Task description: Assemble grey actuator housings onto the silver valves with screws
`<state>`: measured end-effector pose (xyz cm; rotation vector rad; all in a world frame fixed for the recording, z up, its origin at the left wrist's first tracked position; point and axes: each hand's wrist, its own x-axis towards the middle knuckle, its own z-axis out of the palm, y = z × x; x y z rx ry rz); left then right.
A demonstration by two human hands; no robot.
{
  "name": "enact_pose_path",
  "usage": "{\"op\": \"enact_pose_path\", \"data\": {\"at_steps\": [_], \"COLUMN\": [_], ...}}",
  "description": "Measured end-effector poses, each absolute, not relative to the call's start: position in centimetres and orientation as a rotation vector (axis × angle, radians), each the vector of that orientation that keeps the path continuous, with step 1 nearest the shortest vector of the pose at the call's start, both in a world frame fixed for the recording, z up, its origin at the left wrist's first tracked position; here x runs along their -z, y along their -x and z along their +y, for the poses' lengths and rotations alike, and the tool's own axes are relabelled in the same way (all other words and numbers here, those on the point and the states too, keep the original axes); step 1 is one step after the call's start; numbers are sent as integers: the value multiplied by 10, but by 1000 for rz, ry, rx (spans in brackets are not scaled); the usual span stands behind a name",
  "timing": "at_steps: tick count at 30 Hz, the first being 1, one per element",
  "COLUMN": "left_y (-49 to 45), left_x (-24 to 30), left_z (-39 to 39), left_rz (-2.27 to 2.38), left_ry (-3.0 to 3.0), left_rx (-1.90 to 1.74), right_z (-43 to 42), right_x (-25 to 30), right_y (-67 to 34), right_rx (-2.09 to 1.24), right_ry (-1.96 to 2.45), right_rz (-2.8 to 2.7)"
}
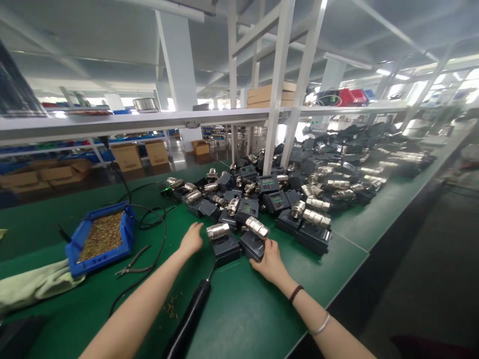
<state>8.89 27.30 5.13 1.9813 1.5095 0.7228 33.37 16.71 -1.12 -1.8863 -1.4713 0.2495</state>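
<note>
My left hand point(191, 239) rests on the green bench just left of a dark valve unit with a metal fitting point(223, 242), fingers extended, holding nothing. My right hand point(270, 262) is closed on the near side of a second dark valve unit point(254, 240), its metal fitting sticking up above my fingers. Both units sit at the near edge of a big pile of similar valve units point(299, 194). A black electric screwdriver point(190, 314) lies on the bench between my forearms, tip pointing at the first unit.
A blue tray of small brass screws point(101, 238) stands at the left, with pliers point(130, 267), a black cable point(157, 234) and a pale cloth point(33, 285) nearby. White frame posts point(279, 89) rise from the pile. The bench edge point(348, 279) runs along the right.
</note>
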Motion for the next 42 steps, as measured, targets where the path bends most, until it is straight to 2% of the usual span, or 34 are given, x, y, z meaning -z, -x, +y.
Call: {"op": "enact_pose_path", "data": {"at_steps": [3, 6, 15, 42], "left_y": [-99, -124, -118, -143], "left_x": [-31, -13, -20, -17], "left_z": [226, 210, 278, 299], "left_rz": [1433, 1467, 1481, 1599], "left_ry": [-1944, -1889, -1904, -1850], "left_rx": [-689, -787, -817, -936], "right_z": [171, 179, 195, 284], "right_x": [9, 8, 6, -1], "right_y": [-348, -351, -350, -374], "right_rx": [-312, -339, -334, -329], "right_ry": [1818, 1777, 1746, 1760], "right_rz": [-1571, -1636, -1687, -1737]}}
